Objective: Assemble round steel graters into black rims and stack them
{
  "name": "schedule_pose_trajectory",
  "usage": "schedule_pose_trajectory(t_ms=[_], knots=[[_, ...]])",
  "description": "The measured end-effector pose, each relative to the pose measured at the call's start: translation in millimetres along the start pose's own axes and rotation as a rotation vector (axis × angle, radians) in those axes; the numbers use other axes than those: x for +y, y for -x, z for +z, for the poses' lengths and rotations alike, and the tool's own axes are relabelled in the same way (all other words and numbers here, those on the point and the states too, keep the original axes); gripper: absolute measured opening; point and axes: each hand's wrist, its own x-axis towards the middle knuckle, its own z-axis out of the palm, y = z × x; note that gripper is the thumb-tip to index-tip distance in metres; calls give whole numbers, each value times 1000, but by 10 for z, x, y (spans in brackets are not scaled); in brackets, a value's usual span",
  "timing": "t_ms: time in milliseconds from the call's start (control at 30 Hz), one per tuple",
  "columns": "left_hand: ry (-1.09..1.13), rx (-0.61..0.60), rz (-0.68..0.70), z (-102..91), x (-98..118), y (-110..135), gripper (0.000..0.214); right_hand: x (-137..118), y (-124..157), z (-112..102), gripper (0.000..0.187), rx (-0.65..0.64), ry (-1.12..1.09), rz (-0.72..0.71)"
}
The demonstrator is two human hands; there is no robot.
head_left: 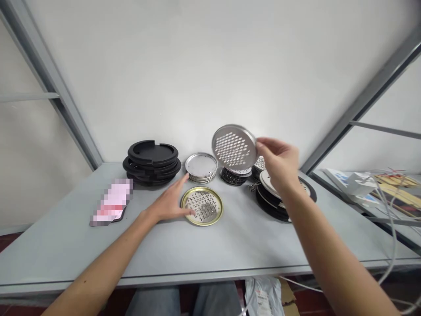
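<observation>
My right hand (279, 164) pinches the edge of a round perforated silver disc (234, 148) and holds it tilted in the air above the table. My left hand (171, 199) lies flat on the grey table (66, 245), fingers stretched out, its thumb touching the left rim of a gold-rimmed perforated disc (203, 206) that rests flat on the table. Just behind that disc sits a small stack of silver discs (201, 167).
A stack of black round rings (151, 161) stands at the back left. A dark perforated stack (234, 176) and a pile of black rings with silver discs (278, 195) sit at the right. A blurred pink item (112, 202) lies left. Cables and papers (378, 188) lie on the neighbouring surface.
</observation>
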Motion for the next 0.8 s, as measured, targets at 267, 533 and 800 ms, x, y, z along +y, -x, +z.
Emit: schedule_pose_trajectory(t_ms=[267, 533, 800], knots=[[-120, 284, 108, -29, 82, 5, 124, 425, 460, 412, 14, -386, -659, 764], [-170, 255, 140, -34, 117, 18, 119, 808, 648, 503, 21, -367, -622, 860], [-52, 124, -30, -53, 89, 29, 112, 840, 751, 389, 39, -556, -11, 276]])
